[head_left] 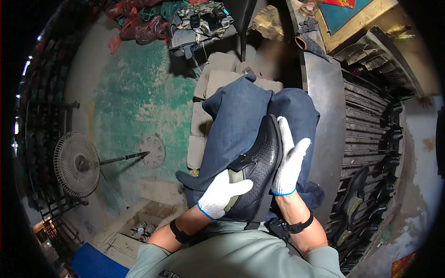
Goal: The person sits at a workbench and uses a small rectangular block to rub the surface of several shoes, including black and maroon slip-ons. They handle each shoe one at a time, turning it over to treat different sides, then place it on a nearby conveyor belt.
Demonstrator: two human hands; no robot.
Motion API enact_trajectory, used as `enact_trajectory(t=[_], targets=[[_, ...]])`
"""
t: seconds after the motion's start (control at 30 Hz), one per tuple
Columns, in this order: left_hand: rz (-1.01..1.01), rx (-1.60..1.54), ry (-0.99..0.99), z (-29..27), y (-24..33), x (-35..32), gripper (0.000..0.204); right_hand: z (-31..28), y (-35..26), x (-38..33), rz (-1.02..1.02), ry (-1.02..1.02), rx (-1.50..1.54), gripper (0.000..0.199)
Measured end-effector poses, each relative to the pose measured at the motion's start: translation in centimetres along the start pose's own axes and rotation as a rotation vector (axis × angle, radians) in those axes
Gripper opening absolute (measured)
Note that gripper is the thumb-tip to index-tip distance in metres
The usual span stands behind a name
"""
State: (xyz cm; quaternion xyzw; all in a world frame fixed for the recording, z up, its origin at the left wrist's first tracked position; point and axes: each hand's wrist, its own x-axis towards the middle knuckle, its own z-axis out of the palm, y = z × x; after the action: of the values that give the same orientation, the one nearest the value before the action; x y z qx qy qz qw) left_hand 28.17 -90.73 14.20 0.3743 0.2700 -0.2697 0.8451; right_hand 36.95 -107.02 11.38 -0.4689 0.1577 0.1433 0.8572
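Observation:
A black textured leather shoe (256, 171) lies on its side across my lap, toe pointing away from me and its dark sole turned to the right. My left hand (222, 194), in a white knit glove with a blue cuff, grips the shoe at its opening; the thumb lies over the light green lining, and the other fingers are mostly hidden. Against the sole rests my right hand (291, 162), gloved the same way, palm flat, fingers stretched toward the toe and thumb apart. Blue trousers (236, 118) are under the shoe.
On the right, a metal ledge (327, 116) borders a slatted rack (366, 134) bearing several black shoes (354, 190). A standing fan (79, 162) is at left on the worn green floor (139, 97). Pale blocks (220, 76) lie beyond my knees. A dark glove (313, 45) lies at the ledge's far end.

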Motion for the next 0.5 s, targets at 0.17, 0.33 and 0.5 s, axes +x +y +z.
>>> enact_trajectory(t=[0.17,0.33,0.5], targets=[[0.012,0.083,0.004,-0.4,-0.4,1.0,0.068,-0.9,0.4,-0.5,-0.142,-0.083,-0.338,0.093],[0.275,0.532,0.178,3.0,0.3,-0.1,0.081,-2.4,-3.6,-3.6,0.077,-0.207,-0.196,0.110],[0.807,1.095,-0.086,6.0,-0.1,-2.2,0.089,-3.1,-4.0,-6.2,0.071,-0.116,-0.054,0.120]])
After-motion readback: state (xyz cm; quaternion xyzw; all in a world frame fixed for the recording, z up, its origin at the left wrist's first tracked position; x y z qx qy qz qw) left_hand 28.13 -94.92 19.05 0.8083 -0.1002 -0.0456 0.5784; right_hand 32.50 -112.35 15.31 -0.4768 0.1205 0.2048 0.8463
